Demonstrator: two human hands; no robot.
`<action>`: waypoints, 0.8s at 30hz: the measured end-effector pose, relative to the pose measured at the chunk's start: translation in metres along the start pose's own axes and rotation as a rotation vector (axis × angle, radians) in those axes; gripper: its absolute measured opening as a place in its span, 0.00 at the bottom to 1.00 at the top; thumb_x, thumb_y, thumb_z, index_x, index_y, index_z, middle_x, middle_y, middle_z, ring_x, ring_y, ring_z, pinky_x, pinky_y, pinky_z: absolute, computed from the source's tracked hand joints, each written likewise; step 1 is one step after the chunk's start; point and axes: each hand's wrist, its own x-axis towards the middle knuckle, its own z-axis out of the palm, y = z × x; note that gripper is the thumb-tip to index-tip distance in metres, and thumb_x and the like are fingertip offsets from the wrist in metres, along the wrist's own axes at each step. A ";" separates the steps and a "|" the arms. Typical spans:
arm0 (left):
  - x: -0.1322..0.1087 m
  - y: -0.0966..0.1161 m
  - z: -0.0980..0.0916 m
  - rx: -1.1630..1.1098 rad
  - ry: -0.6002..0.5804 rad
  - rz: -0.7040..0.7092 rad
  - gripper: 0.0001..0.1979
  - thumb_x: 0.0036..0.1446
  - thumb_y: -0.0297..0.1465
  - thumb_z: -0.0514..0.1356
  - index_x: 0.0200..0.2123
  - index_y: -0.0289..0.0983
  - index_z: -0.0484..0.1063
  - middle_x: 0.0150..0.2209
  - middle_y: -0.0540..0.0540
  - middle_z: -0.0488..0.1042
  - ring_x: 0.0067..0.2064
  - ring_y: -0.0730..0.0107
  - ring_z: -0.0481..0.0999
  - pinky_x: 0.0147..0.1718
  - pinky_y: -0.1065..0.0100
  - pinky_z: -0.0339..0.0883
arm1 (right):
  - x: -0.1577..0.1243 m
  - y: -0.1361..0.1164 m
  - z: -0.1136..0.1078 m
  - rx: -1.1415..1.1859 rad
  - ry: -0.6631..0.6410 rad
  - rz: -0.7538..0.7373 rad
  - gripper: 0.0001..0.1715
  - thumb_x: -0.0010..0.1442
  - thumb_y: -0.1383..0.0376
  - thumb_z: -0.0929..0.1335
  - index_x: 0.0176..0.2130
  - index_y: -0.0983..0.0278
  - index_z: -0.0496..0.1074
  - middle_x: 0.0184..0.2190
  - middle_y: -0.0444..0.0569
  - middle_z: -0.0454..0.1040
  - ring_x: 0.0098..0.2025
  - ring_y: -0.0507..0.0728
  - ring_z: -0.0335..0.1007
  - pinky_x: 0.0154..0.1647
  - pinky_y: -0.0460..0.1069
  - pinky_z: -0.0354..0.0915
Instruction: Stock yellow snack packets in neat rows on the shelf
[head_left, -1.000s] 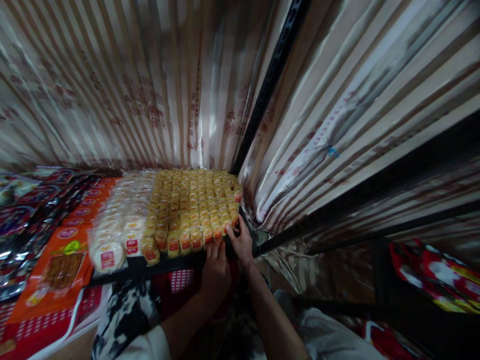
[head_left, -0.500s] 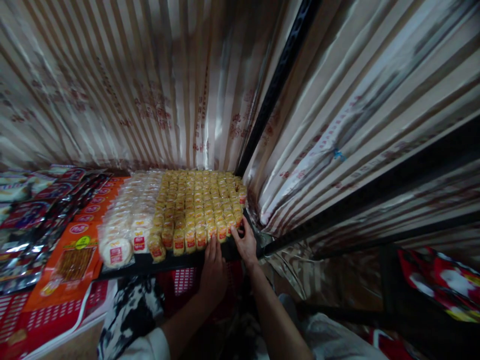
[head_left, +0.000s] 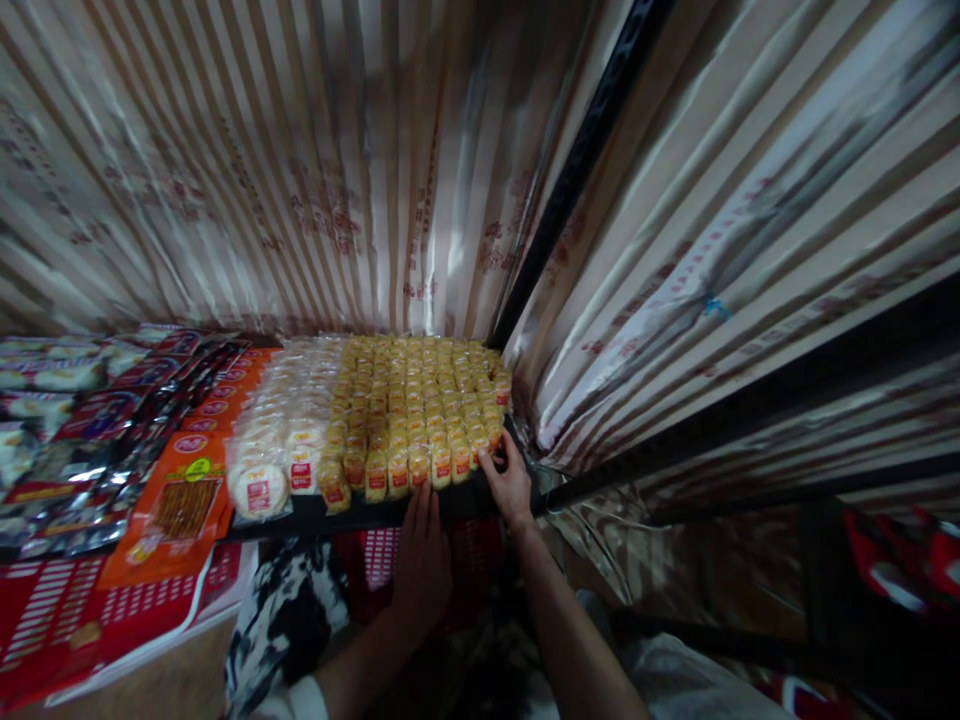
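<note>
Rows of small yellow-wrapped snack packets (head_left: 416, 405) stand closely packed on a dark shelf (head_left: 352, 522). My left hand (head_left: 424, 560) is at the front edge, fingers stretched out, their tips touching the lower front of a packet with a red label. At the right end of the front row my right hand (head_left: 514, 490) has its thumb on the front and its index finger curled round the side of the end packet (head_left: 494, 436). The other fingertips of that hand are hidden. White round crackers in clear wrappers (head_left: 259, 490) stand left of the yellow rows.
Orange snack bags (head_left: 180, 500) and dark shiny bags (head_left: 90, 470) lie further left. Below is a red basket (head_left: 52, 620) with a white handle. A black post (head_left: 574, 180) rises behind the shelf's right end, before striped sheeting (head_left: 375, 150). Red packages (head_left: 892, 570) sit at right.
The view has swung slightly left, so the shelf appears further right. My left fingers have slid slightly left along the row's front; my right hand stays at the end packet.
</note>
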 end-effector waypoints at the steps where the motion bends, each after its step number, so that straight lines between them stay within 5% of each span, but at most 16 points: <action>1: 0.002 -0.002 0.000 0.006 -0.004 0.012 0.27 0.58 0.20 0.44 0.62 0.28 0.47 0.62 0.33 0.54 0.66 0.58 0.45 0.57 0.52 0.59 | 0.000 0.000 0.000 -0.003 0.002 0.002 0.41 0.52 0.47 0.65 0.59 0.64 0.59 0.49 0.54 0.68 0.36 0.56 0.72 0.42 0.52 0.69; 8: 0.024 -0.007 0.001 -0.046 0.052 0.048 0.26 0.62 0.25 0.43 0.63 0.29 0.43 0.62 0.32 0.54 0.65 0.57 0.46 0.57 0.49 0.60 | -0.001 -0.005 -0.002 -0.029 -0.001 0.004 0.40 0.52 0.48 0.65 0.59 0.62 0.59 0.48 0.53 0.69 0.36 0.56 0.72 0.44 0.53 0.68; 16: 0.004 -0.026 -0.029 0.088 0.055 0.010 0.27 0.60 0.23 0.45 0.62 0.32 0.45 0.61 0.34 0.56 0.65 0.57 0.47 0.57 0.50 0.59 | 0.000 -0.004 -0.002 -0.001 -0.030 0.003 0.41 0.52 0.47 0.65 0.59 0.63 0.59 0.49 0.54 0.69 0.37 0.57 0.72 0.44 0.53 0.68; 24: 0.021 -0.036 -0.027 0.104 0.003 0.042 0.26 0.60 0.22 0.44 0.62 0.28 0.45 0.61 0.35 0.56 0.65 0.56 0.48 0.57 0.49 0.59 | 0.002 -0.001 0.000 -0.007 -0.031 -0.004 0.42 0.52 0.46 0.65 0.59 0.64 0.59 0.49 0.55 0.68 0.37 0.57 0.71 0.45 0.53 0.67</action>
